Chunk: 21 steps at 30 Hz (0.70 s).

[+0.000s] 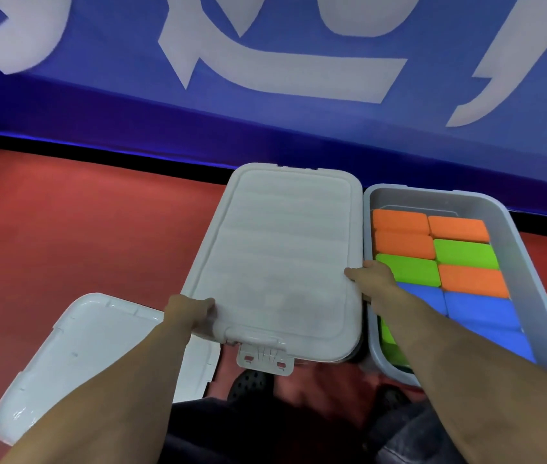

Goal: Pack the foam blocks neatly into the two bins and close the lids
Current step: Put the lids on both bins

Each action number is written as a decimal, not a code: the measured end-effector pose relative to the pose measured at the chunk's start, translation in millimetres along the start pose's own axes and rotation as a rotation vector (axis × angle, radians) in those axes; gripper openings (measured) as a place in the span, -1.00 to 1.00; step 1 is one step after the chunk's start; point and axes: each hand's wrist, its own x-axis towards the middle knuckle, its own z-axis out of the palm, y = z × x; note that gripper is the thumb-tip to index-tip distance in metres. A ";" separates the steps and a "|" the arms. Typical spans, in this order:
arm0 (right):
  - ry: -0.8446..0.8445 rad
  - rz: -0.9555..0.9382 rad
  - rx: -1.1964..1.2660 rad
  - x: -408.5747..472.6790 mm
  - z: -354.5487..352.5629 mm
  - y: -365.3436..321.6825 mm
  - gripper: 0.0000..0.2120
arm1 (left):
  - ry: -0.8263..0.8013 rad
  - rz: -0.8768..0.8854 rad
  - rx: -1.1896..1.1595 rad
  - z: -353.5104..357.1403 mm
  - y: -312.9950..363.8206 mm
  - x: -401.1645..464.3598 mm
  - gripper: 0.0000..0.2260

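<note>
at the bottom of the frame sit dark trousers (265, 430) and a black perforated shoe (248, 385) on the red floor (64, 229). at lower left a loose white plastic lid (81, 356) lies flat, partly under the left forearm. in the centre a second white ribbed lid (282, 262) covers the left bin, its front latch flap (265, 358) sticking out unfastened. the left hand (192, 313) grips the lid's near left edge, fingers curled under — thumb on top. the right hand (372, 277) holds the lid's right edge the same way. just right, touching it, the open grey plastic bin (516, 249) holds orange, green and blue foam blocks (466, 252) in two neat rows. across the top runs a blue banner with white lettering (265, 61).
</note>
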 end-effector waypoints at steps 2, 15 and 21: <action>-0.006 0.026 -0.068 8.2 -1.5 4.0 -0.57 | -0.025 -0.001 -0.088 1.1 5.9 -4.7 -0.32; -0.056 -0.028 -0.268 9.3 6.7 7.3 -0.30 | -0.090 -0.184 -0.543 -8.2 -0.1 -14.5 -0.61; -0.162 -0.068 -0.443 8.5 7.3 17.8 -0.23 | -0.016 -0.117 -0.484 -11.0 -9.4 -9.9 -0.57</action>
